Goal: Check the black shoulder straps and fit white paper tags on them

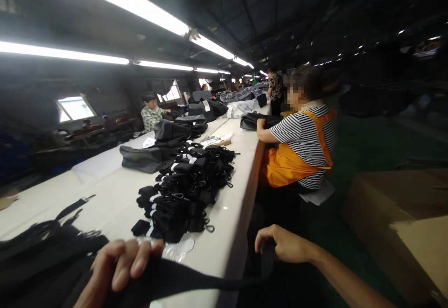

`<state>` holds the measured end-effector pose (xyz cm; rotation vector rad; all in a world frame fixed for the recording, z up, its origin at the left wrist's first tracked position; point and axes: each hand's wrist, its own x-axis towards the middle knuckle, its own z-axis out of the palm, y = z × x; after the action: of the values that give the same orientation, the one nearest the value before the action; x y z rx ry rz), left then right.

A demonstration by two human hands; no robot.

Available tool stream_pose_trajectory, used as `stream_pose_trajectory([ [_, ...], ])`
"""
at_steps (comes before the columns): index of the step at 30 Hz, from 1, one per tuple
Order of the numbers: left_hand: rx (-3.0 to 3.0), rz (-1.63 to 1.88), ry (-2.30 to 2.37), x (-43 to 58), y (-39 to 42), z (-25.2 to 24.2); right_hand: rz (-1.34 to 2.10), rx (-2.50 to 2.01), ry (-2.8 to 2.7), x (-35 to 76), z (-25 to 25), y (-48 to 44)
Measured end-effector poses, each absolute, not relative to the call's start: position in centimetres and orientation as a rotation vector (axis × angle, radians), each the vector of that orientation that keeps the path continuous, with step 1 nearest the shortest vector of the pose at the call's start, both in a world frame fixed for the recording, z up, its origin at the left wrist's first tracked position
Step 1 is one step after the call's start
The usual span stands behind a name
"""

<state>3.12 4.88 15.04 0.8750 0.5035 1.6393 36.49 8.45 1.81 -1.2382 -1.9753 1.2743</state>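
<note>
A black webbing strap (196, 277) runs between my two hands across the table's near edge. My left hand (122, 266), low in the view, has its fingers curled over the strap's left part. Past the table edge, my right hand (280, 245) grips the other end, which hangs down from the fist. Beside my left hand lies a dark heap of black straps (45, 247) with metal hooks. Ahead of my hands is a pile of bundled black straps (189, 182) with white bands and metal clips.
A long pale table (105, 200) stretches away. Dark grey bags (143, 158) lie beyond the strap pile. A person in an orange apron (287, 163) sits at the right edge, hands on a dark bag. Another person (151, 114) is across the table. Cardboard boxes (392, 196) stand at right.
</note>
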Motion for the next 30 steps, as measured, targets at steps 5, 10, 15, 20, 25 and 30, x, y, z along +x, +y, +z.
stream_pose_trajectory([
  [5,0.73,1.762,0.489,7.8,3.5,18.2,2.124,-0.512,-1.939,31.3,1.3,6.2],
  [10,0.834,1.676,0.564,8.1,3.4,16.7,2.421,-0.263,-1.816,28.4,1.1,4.9],
  [15,0.954,1.662,0.603,7.4,1.8,16.6,2.309,-0.344,-1.737,26.9,1.0,4.8],
  [20,0.942,1.698,0.553,6.6,0.2,17.7,2.318,-0.295,-1.514,26.1,1.7,4.4],
  [25,0.933,1.724,0.522,5.3,-1.2,18.9,2.17,-0.24,-1.41,26.0,2.7,4.8],
  [30,0.907,1.619,0.686,2.6,-1.9,20.5,2.1,-0.362,-1.49,25.9,5.5,6.2],
])
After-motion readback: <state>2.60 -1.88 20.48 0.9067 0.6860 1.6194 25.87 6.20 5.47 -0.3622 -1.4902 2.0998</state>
